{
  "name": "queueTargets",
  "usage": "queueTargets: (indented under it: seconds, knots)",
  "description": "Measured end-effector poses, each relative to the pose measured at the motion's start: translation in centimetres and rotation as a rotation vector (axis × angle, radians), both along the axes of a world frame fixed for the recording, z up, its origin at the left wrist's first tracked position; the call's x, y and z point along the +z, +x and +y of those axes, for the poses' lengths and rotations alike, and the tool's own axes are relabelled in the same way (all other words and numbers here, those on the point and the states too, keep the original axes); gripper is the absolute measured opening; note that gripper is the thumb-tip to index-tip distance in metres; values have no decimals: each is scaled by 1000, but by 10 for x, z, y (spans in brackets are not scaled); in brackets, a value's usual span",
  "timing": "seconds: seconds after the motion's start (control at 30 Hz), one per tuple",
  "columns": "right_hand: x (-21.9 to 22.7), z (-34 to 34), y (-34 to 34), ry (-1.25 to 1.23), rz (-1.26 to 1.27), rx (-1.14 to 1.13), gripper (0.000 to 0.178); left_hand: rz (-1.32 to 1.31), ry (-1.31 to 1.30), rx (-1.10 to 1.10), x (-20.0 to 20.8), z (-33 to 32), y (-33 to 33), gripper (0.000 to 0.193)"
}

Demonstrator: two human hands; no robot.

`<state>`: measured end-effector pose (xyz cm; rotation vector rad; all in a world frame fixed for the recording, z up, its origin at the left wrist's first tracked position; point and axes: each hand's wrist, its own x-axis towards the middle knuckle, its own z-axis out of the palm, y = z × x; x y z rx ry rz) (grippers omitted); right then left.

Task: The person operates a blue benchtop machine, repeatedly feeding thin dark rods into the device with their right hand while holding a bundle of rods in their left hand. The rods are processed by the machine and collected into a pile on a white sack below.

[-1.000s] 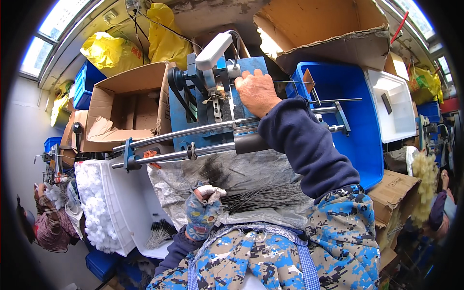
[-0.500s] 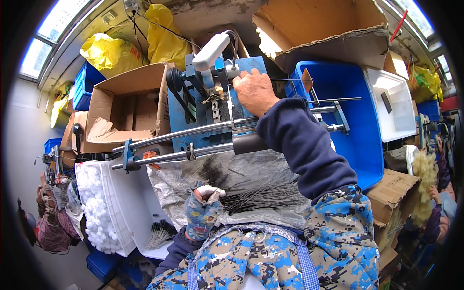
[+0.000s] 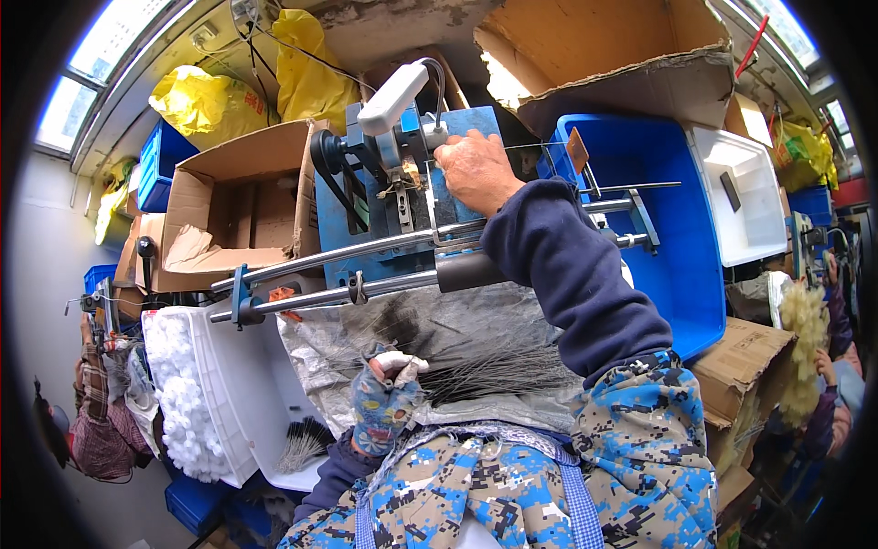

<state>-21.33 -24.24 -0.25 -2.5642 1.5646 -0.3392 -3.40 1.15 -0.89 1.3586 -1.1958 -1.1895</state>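
Note:
My right hand point(image 3: 476, 170) reaches out to the blue machine point(image 3: 466, 203), its fingers bent and closed at the working head below a white lamp-like arm point(image 3: 393, 102). A thin wire point(image 3: 535, 145) runs from beside the knuckles to a small brown plate point(image 3: 577, 149); whether the fingers grip it is hidden. Low in front of me, my left hand point(image 3: 382, 409) is curled closed in a patterned fingerless glove, with white wrapping on a digit. It rests beside a loose pile of thin metal wires point(image 3: 494, 373) on a pale plastic sheet point(image 3: 320, 339). What it holds is hidden.
Two metal rails point(image 3: 384, 285) cross before me. White fluffy tufts point(image 3: 183, 393) fill a tub at left; dark bristly wires point(image 3: 305, 444) lie in another. A cardboard box point(image 3: 306, 197) and a blue bin point(image 3: 681, 274) flank the machine. Other people work at both sides.
The view has shifted very slightly. Both my hands keep their places, the right at the machine and the left by the wires. The arm of the person at far left has moved.

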Motion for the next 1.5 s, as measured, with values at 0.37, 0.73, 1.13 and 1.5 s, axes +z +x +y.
queueTargets:
  seconds: [0.37, 0.73, 1.13, 1.5]
  knots:
    - [18, 49, -37, -81, -8, -140, 52, 54, -15, 46, 4, 3, 5, 11]
    - [19, 51, -34, 141, -111, -149, 58, 27, 41, -24, 6, 3, -4, 11]
    - [6, 54, 36, -3, -144, -83, 56, -78, -11, -23, 5, 5, 0, 12]
    - [15, 49, -25, 140, -46, -49, 62, -46, -17, 39, -1, 7, 10, 13]
